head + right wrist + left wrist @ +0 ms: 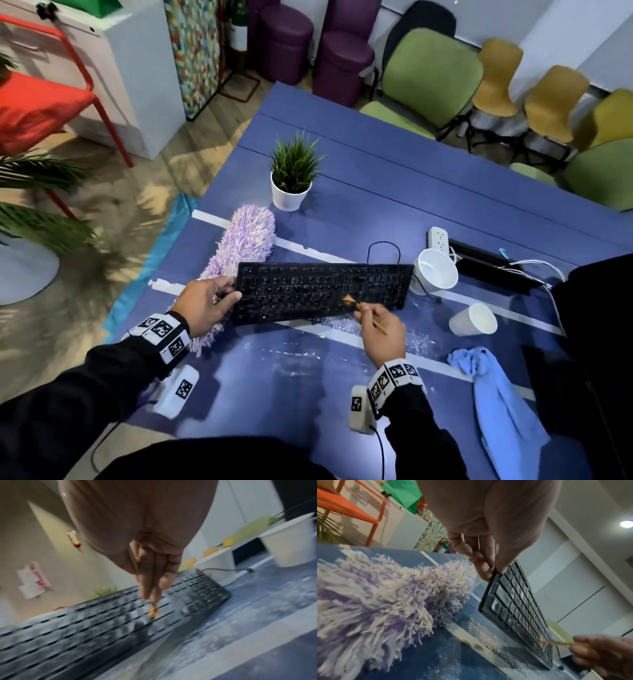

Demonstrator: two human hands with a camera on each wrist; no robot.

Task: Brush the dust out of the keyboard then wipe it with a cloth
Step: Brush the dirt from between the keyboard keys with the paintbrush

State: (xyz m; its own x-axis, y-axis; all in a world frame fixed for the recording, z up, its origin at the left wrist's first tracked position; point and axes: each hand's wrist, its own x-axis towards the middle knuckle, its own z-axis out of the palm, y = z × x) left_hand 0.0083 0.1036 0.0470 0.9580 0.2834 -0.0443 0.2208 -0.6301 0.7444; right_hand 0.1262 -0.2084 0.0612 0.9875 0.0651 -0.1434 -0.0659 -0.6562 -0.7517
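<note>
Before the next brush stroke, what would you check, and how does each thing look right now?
1. Keyboard steadied: ok, left hand grips its left end, tilting it up.
2. Brush held: ok, right hand pinches its handle.
3. Bristles on keys: ok, tip touches the lower key rows.
4. Dust out of keys: not ok, keys look dusty in the wrist views; dust also lies on the table.
5. Cloth ready: ok, lying at the right, untouched.
6. Cups clear of the stroke: ok, beyond the keyboard's right end.
</note>
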